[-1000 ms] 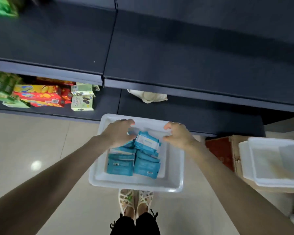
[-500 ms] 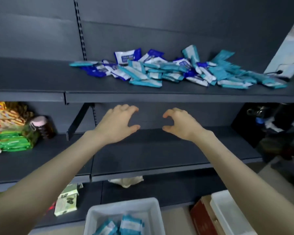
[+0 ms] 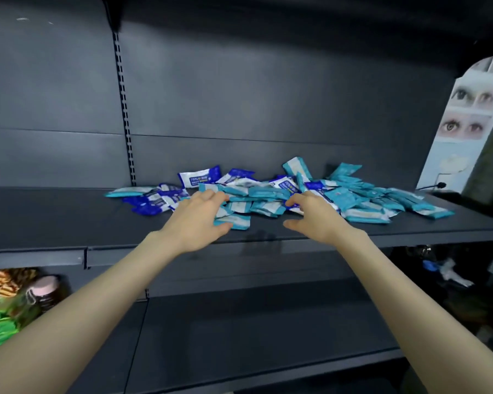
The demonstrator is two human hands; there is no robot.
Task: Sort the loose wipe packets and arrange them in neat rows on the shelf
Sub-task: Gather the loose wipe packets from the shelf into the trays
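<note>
The dark metal shelf [image 3: 54, 214] is largely bare to the left and along its front edge, and that free strip is judged the best place for rows to be started. The pile of wipe packets [image 3: 268, 191] lies heaped toward the back wall, mid-shelf to right, with dark blue packets [image 3: 151, 204] gathered mostly at its left end and teal packets [image 3: 382, 200] spread across the middle and right. The sort is best done by colour first, with a few packets drawn forward at a time rather than the whole heap being raked, so that none are pushed off the front lip. Each packet should be turned label-up and squared against its neighbour. The left hand [image 3: 198, 220] is spread open with fingertips laid on the near edge of the pile, nothing being gripped. The right hand [image 3: 315, 217] is loosely open, its fingertips touching the packets and its thumb held apart; nothing is seen to be held. A single teal packet [image 3: 235, 221] lies nearest the front, just beside the left thumb, and could be taken first. Half a second earlier both hands were held below the shelf edge, well apart from the pile, and a white bin of packets was in view on the floor; it is now out of view.
</note>
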